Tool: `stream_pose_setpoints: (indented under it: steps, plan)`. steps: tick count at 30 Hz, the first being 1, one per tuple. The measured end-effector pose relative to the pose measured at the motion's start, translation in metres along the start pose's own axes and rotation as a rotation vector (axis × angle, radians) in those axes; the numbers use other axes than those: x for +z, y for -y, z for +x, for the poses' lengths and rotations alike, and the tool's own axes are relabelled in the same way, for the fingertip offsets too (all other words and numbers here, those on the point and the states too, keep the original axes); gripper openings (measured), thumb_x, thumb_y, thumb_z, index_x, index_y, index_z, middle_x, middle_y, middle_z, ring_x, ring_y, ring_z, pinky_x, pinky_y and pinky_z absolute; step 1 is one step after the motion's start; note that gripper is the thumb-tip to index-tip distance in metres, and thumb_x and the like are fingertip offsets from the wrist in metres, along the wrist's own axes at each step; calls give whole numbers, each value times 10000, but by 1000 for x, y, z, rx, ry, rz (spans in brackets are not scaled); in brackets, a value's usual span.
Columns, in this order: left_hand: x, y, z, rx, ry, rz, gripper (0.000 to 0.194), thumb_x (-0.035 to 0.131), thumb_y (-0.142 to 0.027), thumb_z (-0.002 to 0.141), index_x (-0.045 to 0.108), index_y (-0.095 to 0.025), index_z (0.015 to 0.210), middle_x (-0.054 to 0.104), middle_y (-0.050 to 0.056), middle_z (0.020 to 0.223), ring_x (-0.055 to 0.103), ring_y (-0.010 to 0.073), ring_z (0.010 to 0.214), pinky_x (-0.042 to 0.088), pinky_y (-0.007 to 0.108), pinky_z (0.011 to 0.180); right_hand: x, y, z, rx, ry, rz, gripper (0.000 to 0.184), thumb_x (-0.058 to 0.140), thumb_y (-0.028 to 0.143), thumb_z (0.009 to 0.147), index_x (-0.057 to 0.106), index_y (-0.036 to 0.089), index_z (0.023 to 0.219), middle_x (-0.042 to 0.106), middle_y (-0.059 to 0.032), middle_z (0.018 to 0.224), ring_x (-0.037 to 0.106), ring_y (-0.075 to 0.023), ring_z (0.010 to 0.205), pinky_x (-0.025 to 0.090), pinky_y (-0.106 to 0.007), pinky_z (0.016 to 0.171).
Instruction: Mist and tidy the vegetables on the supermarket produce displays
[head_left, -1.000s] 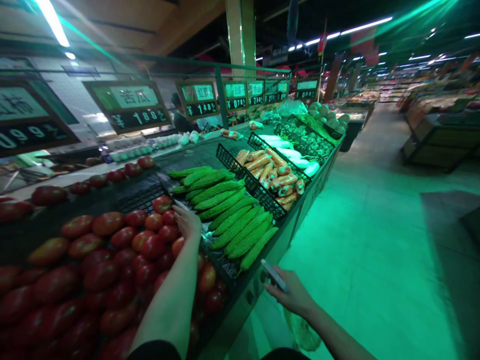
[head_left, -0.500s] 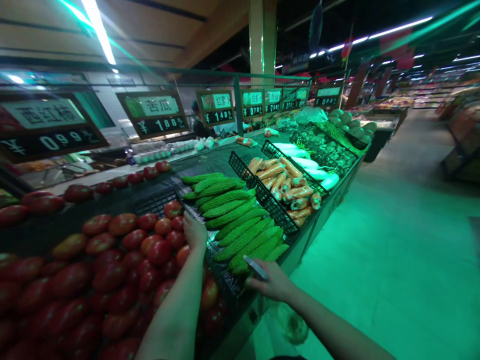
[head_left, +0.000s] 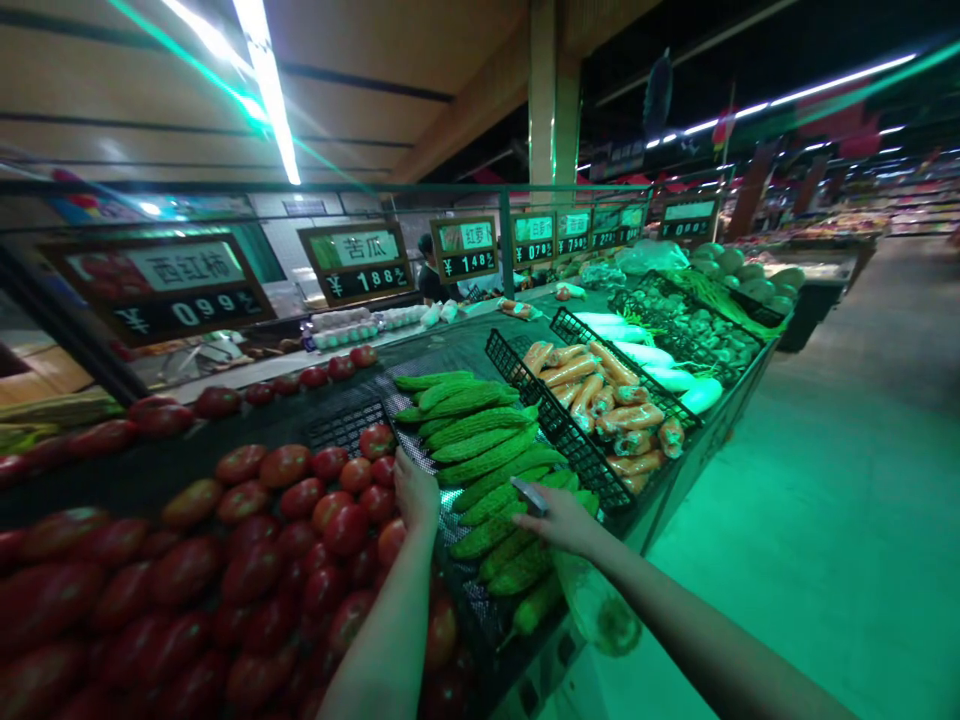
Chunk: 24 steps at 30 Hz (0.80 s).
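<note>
My left hand (head_left: 417,490) lies at the border between the red tomatoes (head_left: 349,528) and the bitter melons (head_left: 484,440). Its fingers look stretched out beside the nearest tomatoes, though part of them is hidden. Over the front end of the melon row, my right hand (head_left: 561,518) is closed around a slim grey object (head_left: 529,495) whose kind I cannot make out. Below that hand hangs a clear plastic bag (head_left: 600,605), with something pale green showing at its bottom. One bitter melon (head_left: 538,604) lies near the front edge, its stem pointing toward me.
Wrapped carrots (head_left: 637,418) fill a black crate (head_left: 559,425) beyond the melons, followed by white radishes (head_left: 675,375). Price signs (head_left: 356,262) hang from a rail behind. A person (head_left: 431,270) stands in the background. The green-lit floor (head_left: 750,580) runs along the right.
The view has shifted, so the stall sits lower and farther right. My right hand has moved away from me, farther over the melons. A melon now shows separately near the front edge.
</note>
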<state>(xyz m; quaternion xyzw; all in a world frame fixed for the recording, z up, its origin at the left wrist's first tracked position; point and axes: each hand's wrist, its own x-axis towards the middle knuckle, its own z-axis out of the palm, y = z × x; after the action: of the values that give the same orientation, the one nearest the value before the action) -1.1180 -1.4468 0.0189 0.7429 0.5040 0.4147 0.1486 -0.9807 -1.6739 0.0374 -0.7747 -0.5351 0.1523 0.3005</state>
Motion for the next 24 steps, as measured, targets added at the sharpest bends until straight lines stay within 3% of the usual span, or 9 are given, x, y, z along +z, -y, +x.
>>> stream_pose_setpoints:
  steps: [4,6,9,13,16,19,24]
  plan:
    - [0,1,0,-9,-4,7,569,307,-86,887,310,1,1449,478,305,1385,482,358,1309,444,497,1050,12,59,28,-87,27,-7,274,675,445,812,661,190,909,683,-16,808,601,-171,723,340,-238,609]
    - [0,2,0,-19,0,13,571,321,-89,884,312,4,1447,472,315,1388,488,364,1302,458,504,1031,17,73,38,-93,35,-31,280,684,448,806,669,192,918,696,-18,819,618,-174,739,342,-237,608]
    - [1,3,0,-19,1,20,577,335,-78,871,315,0,1442,471,312,1388,495,352,1297,455,491,1038,12,67,55,-31,19,-75,287,677,443,818,682,182,937,717,-44,868,648,-200,796,376,-245,638]
    - [3,5,-2,-14,4,25,596,365,-66,850,317,-14,1442,481,276,1387,488,324,1305,439,439,1069,-19,39,86,106,-48,-139,333,587,394,899,666,105,1044,715,-142,1002,671,-263,916,434,-287,713]
    - [4,5,-1,-22,4,34,611,392,-83,851,305,-16,1452,474,272,1394,486,326,1306,437,437,1074,-38,41,108,106,-69,-163,368,596,404,901,653,88,1080,709,-158,1034,674,-280,962,454,-300,752]
    - [5,5,0,-31,-2,47,583,361,-89,869,318,-6,1444,492,279,1371,503,336,1288,446,449,1060,-37,72,122,8,-64,-146,373,635,449,872,661,131,1066,719,-111,1019,677,-255,956,461,-285,774]
    - [4,4,4,-31,9,59,546,354,-114,892,340,-22,1430,510,277,1360,514,338,1280,462,458,1041,-13,136,132,-106,-45,-83,407,631,556,839,679,188,1005,733,-52,978,689,-210,903,477,-241,718]
